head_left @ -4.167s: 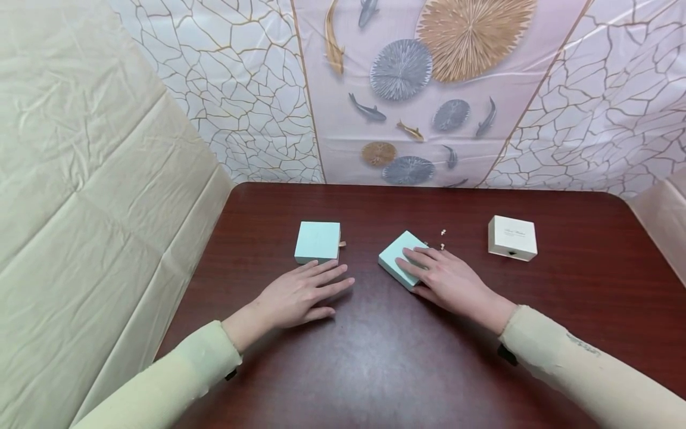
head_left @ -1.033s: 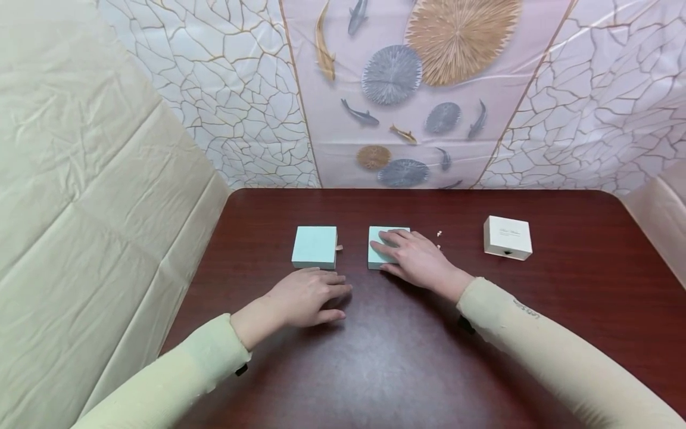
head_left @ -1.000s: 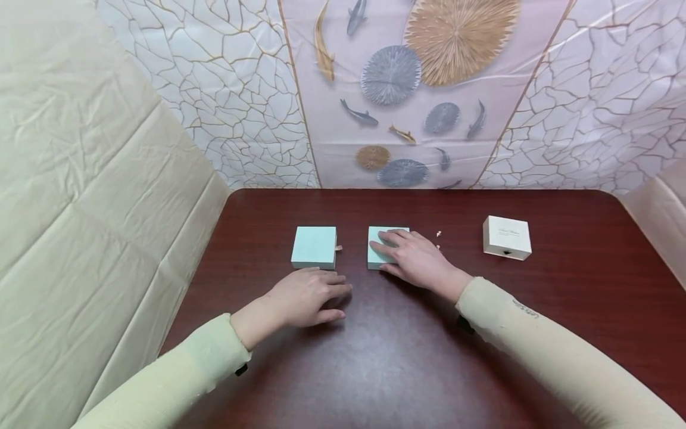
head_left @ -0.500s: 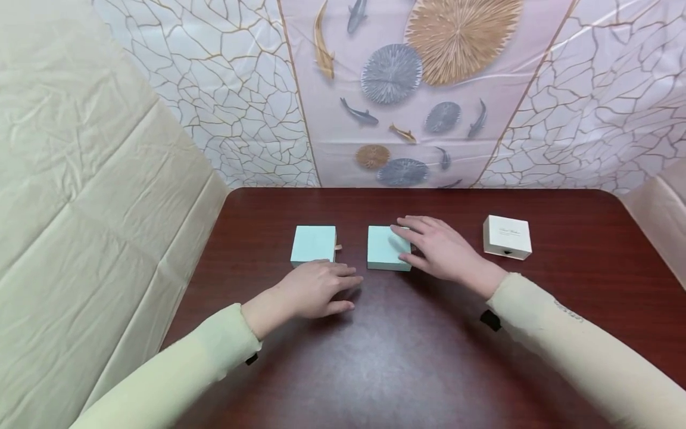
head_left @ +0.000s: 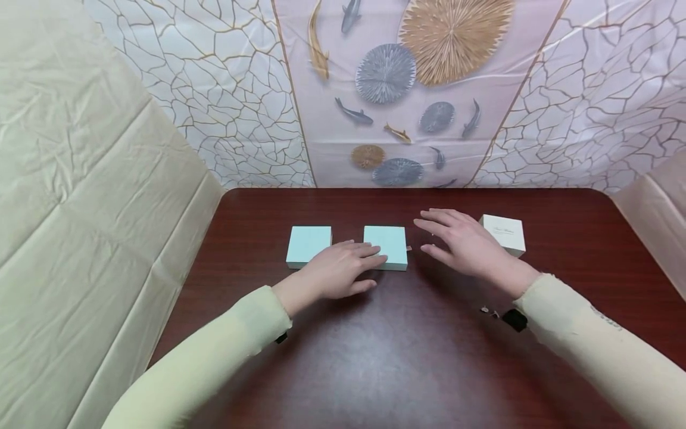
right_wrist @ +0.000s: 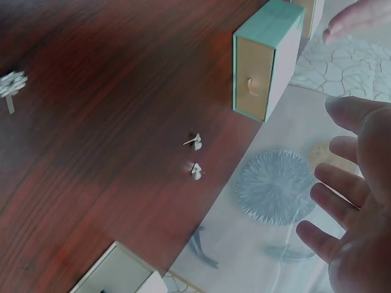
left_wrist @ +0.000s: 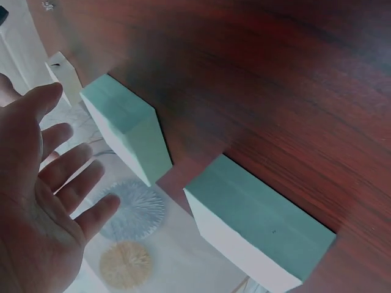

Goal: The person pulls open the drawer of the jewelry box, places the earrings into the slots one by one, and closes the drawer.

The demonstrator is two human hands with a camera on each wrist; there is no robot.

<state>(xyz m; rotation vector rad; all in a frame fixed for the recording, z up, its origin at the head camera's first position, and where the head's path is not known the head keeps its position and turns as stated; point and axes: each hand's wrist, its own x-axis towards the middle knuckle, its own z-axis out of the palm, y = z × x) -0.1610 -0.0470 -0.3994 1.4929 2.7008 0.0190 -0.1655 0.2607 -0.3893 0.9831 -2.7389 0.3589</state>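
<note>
Two pale teal drawer boxes sit side by side on the table: a left box (head_left: pixel 309 244) and a middle box (head_left: pixel 393 244). The middle one's tan drawer front, with a small ribbon pull, shows in the right wrist view. My left hand (head_left: pixel 337 271), fingers loosely extended and palm bare, overlaps the near-left corner of the middle box in the head view. To the right of that box my right hand (head_left: pixel 471 244) hovers with fingers spread, holding nothing. Below it lie two small stud earrings (right_wrist: pixel 196 142), seen in the right wrist view and mostly hidden from the head view.
A white box (head_left: pixel 506 232) with lettering on its lid stands behind my right hand, partly covered. Nearer me on the dark red table (head_left: pixel 375 357) lies a small silvery flower-like piece (right_wrist: pixel 12 84). Patterned cloth (head_left: pixel 257 107) hangs behind the table's far edge.
The middle box has turned from slanted to square beside the left one. My right hand has let go of it and moved right; my left hand has shifted right and forward.
</note>
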